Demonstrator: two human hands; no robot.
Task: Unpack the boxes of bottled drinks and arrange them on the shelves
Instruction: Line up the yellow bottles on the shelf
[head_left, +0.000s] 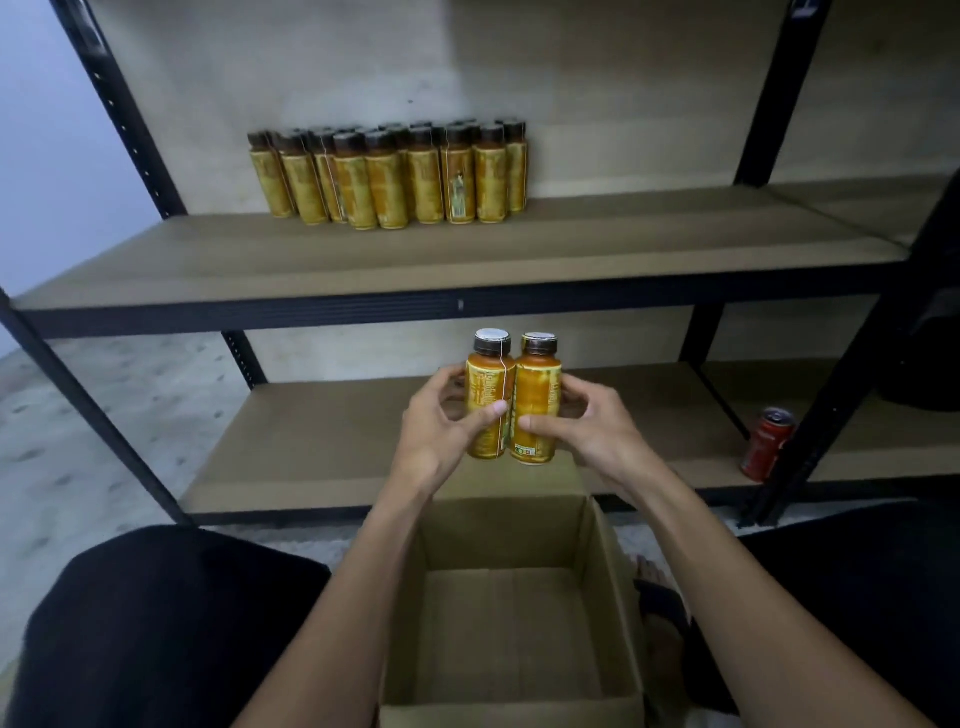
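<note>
Two yellow-labelled bottles with dark caps stand upright side by side in the air above the cardboard box (608, 561). My left hand (441, 431) grips the left bottle (488, 384), thumb across its label. My right hand (592, 426) grips the right bottle (537, 389) the same way. Nothing shows inside the open box, only its bare bottom. Several matching bottles (389, 176) stand in rows at the back of the upper shelf (467, 265).
A red drink can (768, 444) stands at the right end of the lower shelf (311, 457), beside a black upright post (831, 395). My knees in dark cloth flank the box. Speckled floor lies to the left.
</note>
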